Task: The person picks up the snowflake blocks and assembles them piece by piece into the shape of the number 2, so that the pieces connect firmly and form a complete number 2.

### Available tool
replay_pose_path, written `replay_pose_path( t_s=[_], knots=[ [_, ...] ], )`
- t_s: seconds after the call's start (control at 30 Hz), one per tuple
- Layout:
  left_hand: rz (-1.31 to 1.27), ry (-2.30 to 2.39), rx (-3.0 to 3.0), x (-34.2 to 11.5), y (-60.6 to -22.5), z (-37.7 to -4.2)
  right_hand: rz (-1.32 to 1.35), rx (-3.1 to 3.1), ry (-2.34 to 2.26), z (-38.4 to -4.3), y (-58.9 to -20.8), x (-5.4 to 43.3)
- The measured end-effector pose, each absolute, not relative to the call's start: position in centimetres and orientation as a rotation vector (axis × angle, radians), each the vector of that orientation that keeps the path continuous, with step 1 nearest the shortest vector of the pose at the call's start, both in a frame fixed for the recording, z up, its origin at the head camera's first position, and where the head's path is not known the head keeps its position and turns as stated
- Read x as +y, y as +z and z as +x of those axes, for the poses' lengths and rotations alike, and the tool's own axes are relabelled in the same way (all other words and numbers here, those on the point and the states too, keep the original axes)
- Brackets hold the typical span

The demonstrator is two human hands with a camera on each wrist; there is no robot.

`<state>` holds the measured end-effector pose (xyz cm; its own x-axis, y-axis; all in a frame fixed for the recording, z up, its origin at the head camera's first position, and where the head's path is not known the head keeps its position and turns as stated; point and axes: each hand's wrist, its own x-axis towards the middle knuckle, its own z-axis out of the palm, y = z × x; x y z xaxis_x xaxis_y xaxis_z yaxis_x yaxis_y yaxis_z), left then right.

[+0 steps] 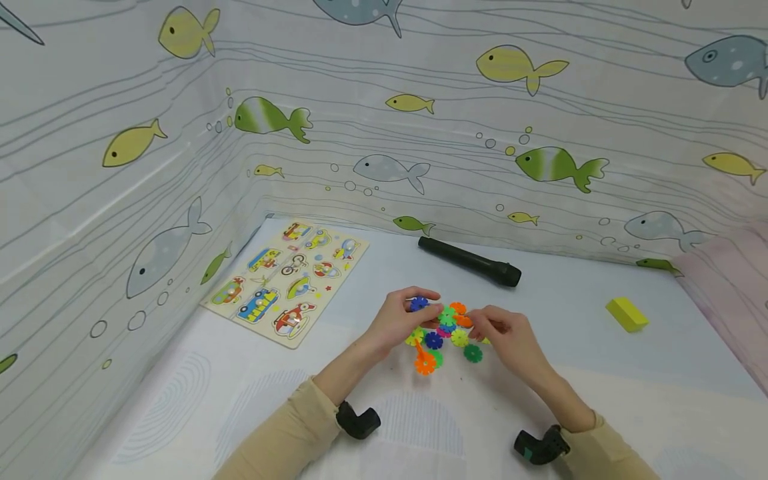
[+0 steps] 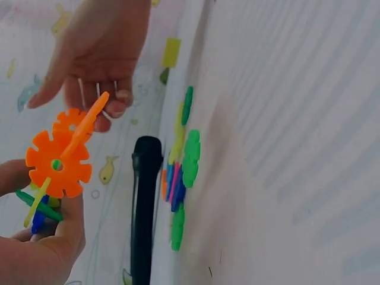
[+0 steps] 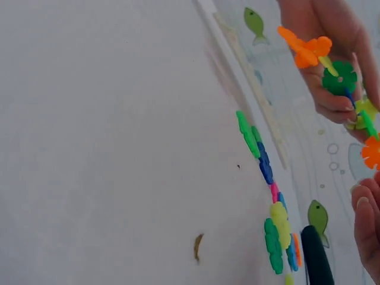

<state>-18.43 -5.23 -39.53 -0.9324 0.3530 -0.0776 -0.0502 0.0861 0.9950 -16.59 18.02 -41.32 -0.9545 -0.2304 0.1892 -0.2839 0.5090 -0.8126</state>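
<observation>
My left hand (image 1: 401,319) holds a chain of joined flower-shaped plastic discs, pinched between thumb and fingers. Orange discs (image 2: 74,173) stand out at one end in the left wrist view, and a dark green disc (image 3: 337,78) shows in the right wrist view. Close beside the chain is my right hand (image 1: 510,337), its fingers loosely bent, with a small gap to the orange discs in the wrist views. Loose discs lie on the table below, among them a dark blue disc (image 1: 434,341), a yellow disc (image 1: 459,337) and a dark green disc (image 1: 473,353).
A wooden picture puzzle board (image 1: 318,293) lies to the left. Behind the hands rests a black microphone (image 1: 468,261), and a yellow block (image 1: 627,314) sits off to the right. Fish-patterned cloth (image 1: 456,133) rises along the back and left of the table.
</observation>
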Motion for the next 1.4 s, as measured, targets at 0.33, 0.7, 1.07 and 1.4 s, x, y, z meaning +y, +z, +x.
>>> replay_pose_path(
  t_s=[0.33, 0.7, 1.07, 1.4],
  knots=[
    [0.403, 1.791, 1.993, -4.81, -39.94, -18.28, 0.344, -2.890, 1.822, -16.95, -40.35, 18.38],
    [0.462, 1.655, 2.233, -5.39, -39.82, -18.60, 0.460, -2.794, 2.300, -17.14, -40.60, 18.61],
    [0.371, 1.975, 2.595, -5.13, -39.51, -18.53, 0.040, -2.378, 2.576, -17.26, -40.64, 18.48],
    [0.646, 1.679, 2.274, -4.51, -39.47, -17.74, 0.041, -2.253, 2.715, -17.09, -40.73, 18.39]
  ],
)
